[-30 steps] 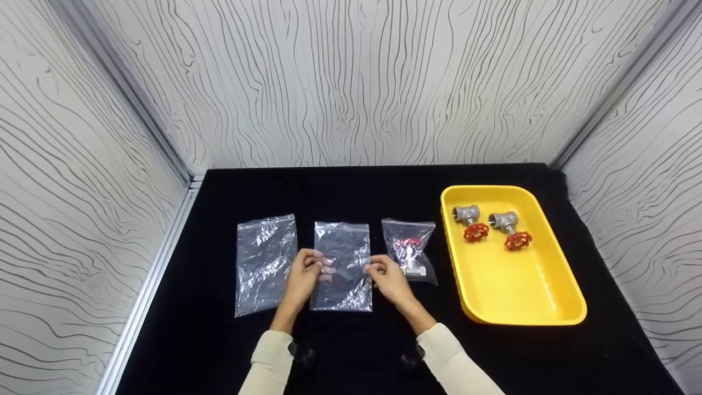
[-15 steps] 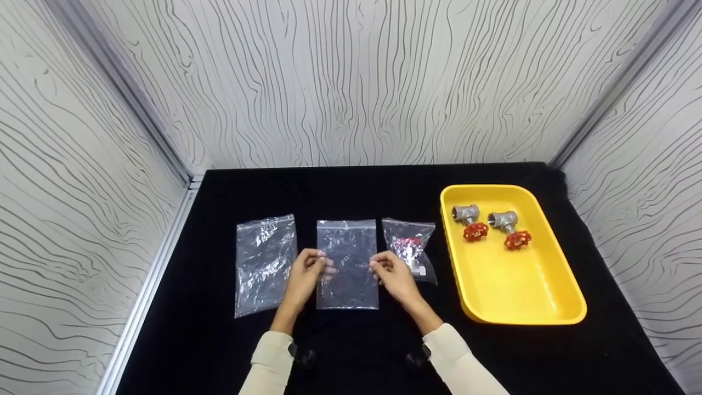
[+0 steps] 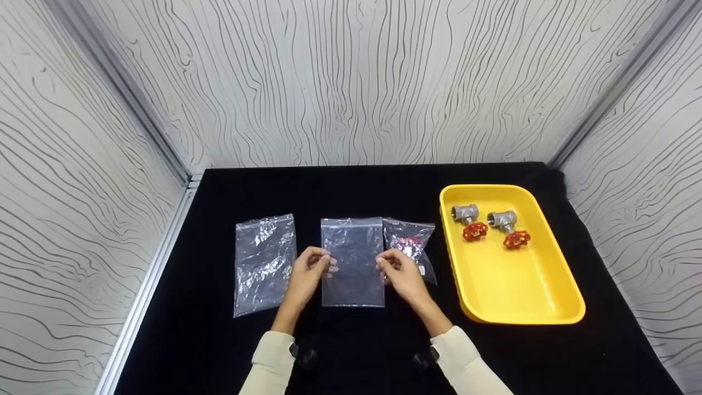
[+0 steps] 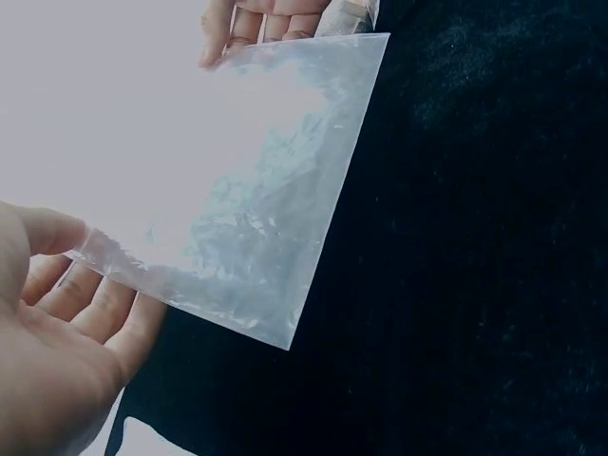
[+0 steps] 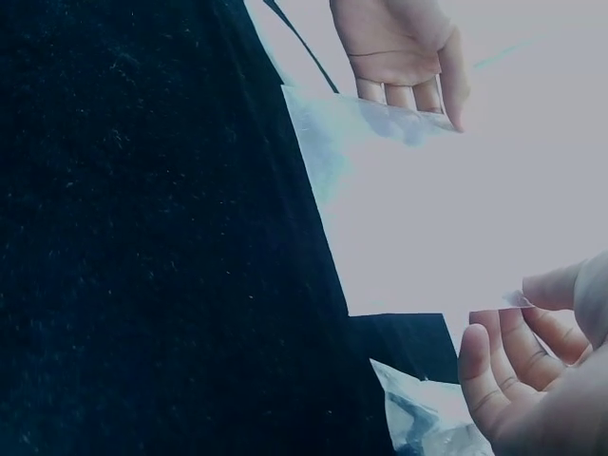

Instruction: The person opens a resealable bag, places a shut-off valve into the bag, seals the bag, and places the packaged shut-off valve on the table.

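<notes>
Head view: left hand (image 3: pixel 308 270) and right hand (image 3: pixel 404 274) pinch opposite edges of a clear bag (image 3: pixel 354 269), between a flat bag (image 3: pixel 265 263) and a bagged valve (image 3: pixel 409 244); any markings on two valves (image 3: pixel 475 231) in the yellow tray (image 3: pixel 518 285) are too small to read. Left wrist view: the left palm (image 4: pixel 57 370) shows, hidden overhead, thumb (image 4: pixel 55 230) above the bag. Right wrist view: glare whitens most of it

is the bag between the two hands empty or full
Empty: the clear bag looks flat between the left hand and right hand, nothing visible inside.
</notes>
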A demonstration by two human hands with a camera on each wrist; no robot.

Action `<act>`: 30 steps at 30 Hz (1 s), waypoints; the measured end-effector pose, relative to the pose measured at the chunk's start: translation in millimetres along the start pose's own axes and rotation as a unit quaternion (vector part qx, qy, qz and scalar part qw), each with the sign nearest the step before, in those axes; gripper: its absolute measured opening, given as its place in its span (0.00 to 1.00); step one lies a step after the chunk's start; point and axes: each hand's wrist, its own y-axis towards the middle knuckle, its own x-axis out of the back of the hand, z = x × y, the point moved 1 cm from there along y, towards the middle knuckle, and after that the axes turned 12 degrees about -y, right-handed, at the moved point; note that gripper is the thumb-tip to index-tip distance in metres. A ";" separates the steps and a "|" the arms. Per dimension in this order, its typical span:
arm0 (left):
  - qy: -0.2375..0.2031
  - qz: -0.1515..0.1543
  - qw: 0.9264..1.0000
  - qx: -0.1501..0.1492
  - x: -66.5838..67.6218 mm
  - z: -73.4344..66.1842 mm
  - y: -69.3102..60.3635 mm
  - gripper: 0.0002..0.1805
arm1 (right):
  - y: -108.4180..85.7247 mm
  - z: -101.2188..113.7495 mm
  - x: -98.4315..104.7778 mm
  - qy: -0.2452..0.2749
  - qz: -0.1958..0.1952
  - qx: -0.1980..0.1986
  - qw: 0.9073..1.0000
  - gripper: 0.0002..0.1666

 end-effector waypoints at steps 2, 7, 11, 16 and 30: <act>-0.001 0.007 1.000 -0.005 -1.5 -0.6 -0.2 0.09 | -1.3 1.8 2.6 -0.004 -0.004 0.004 1.000 0.07; -0.003 0.017 1.000 -0.012 -5.5 -3.5 -1.4 0.09 | -6.5 7.6 9.7 -0.014 -0.012 0.017 1.000 0.07; 0.000 0.022 1.000 -0.019 -9.0 -8.1 -3.5 0.09 | -11.0 12.4 17.0 0.000 -0.011 0.018 1.000 0.07; 0.011 0.037 0.999 -0.026 -12.7 -11.8 -5.3 0.08 | -16.6 16.2 25.5 -0.003 -0.013 0.031 0.999 0.05; 0.029 0.085 0.995 -0.043 -21.1 -25.1 -10.8 0.08 | -23.2 35.3 44.5 -0.005 -0.033 0.068 0.997 0.05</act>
